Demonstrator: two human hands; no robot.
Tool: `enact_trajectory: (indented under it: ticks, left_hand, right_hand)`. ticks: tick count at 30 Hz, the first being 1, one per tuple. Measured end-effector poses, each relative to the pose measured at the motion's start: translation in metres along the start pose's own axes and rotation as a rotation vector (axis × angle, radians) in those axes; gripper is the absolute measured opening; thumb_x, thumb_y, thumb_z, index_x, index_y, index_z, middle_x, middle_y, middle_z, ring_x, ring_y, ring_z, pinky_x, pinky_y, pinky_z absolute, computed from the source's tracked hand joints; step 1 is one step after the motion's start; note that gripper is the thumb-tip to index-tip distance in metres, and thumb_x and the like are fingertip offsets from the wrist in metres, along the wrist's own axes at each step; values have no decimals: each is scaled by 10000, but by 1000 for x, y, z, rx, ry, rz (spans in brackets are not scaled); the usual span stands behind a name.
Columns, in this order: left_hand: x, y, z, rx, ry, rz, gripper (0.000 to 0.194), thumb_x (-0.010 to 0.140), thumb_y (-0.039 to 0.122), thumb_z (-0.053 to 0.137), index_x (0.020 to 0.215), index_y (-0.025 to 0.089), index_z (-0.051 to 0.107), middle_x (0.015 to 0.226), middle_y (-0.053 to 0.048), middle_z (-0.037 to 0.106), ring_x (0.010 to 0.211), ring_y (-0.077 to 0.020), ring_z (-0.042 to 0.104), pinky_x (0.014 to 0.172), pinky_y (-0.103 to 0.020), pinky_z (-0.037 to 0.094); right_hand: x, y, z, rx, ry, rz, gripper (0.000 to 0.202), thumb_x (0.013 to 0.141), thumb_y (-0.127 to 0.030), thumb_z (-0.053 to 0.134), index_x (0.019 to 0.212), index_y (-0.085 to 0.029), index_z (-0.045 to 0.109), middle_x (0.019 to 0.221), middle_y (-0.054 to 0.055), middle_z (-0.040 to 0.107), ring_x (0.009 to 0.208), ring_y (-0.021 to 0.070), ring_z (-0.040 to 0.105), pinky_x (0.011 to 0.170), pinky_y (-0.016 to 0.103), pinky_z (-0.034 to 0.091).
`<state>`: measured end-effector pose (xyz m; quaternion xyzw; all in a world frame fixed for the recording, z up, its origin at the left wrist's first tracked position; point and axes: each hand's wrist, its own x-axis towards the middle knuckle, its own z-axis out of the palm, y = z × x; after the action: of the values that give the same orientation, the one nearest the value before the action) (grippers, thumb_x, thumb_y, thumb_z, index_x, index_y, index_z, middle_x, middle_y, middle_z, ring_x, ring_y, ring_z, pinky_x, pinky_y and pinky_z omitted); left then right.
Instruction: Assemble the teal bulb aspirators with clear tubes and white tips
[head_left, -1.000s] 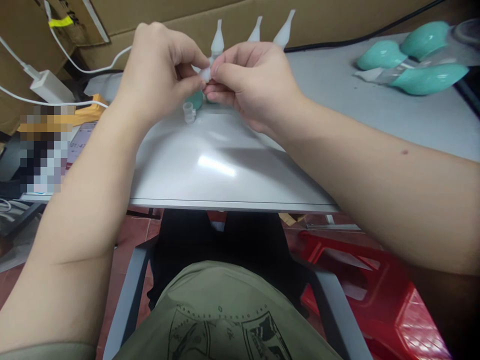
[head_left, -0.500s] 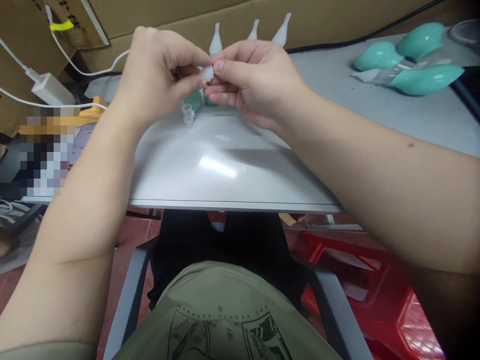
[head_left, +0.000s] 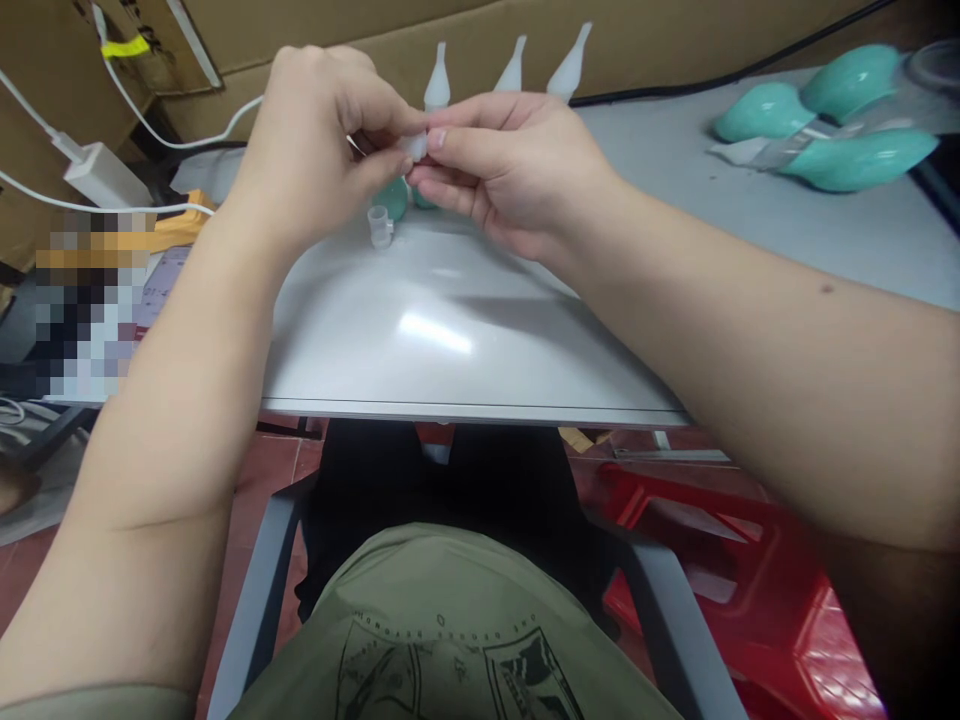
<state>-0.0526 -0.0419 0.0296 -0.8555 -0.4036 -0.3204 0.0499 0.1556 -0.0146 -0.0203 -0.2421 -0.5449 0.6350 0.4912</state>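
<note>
Over the back of the table, my left hand [head_left: 330, 140] and my right hand [head_left: 510, 160] meet, both pinching a small whitish translucent piece [head_left: 415, 148] between their fingertips. Just below them a small clear plastic cup-like part [head_left: 381, 227] stands on the table. Teal rounded objects [head_left: 393, 200] show partly under my fingers. Behind my hands, three white tapered nozzle-shaped pieces [head_left: 438, 80] point upward, their lower parts partly hidden by my right hand.
Several teal bulbs with clear parts [head_left: 855, 160] lie at the table's back right. A white charger [head_left: 107, 178] with cables is at the left. Cardboard [head_left: 360, 45] rises behind the table [head_left: 450, 380]. A red stool [head_left: 750, 590] stands below at the right.
The view has shifted slightly, so the white nozzle pieces show a little more. My fingers have closed further over the small piece, and both hands still grip it.
</note>
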Motion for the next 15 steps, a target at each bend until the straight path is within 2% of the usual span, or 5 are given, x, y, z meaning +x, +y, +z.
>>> enact_trajectory:
  ticks: [6, 11, 15]
  left_hand:
    - [2, 2, -2, 63, -2, -12, 222, 996, 156, 847, 1176, 242, 943, 999, -13, 860, 1033, -305, 818, 956, -448, 619]
    - [0, -4, 1, 32, 15, -16, 232, 960, 162, 855, 1152, 253, 947, 1004, -12, 862, 1028, -293, 816, 949, -441, 631]
    - [-2, -6, 3, -71, 91, -3, 248, 948, 230, 821, 1159, 242, 950, 978, -31, 841, 911, -245, 787, 808, -384, 601]
  right_hand:
    - [3, 3, -7, 33, -41, 5, 63, 1093, -90, 685, 1048, -128, 707, 1008, 38, 783, 944, 84, 768, 1075, 232, 658]
    - [3, 4, -4, -6, -9, -18, 100, 975, -96, 739, 951, -178, 688, 925, 24, 754, 915, 115, 761, 1089, 285, 660]
    - [0, 1, 0, -219, 43, -66, 110, 922, -135, 774, 890, -202, 692, 895, 27, 730, 835, 153, 715, 1015, 381, 667]
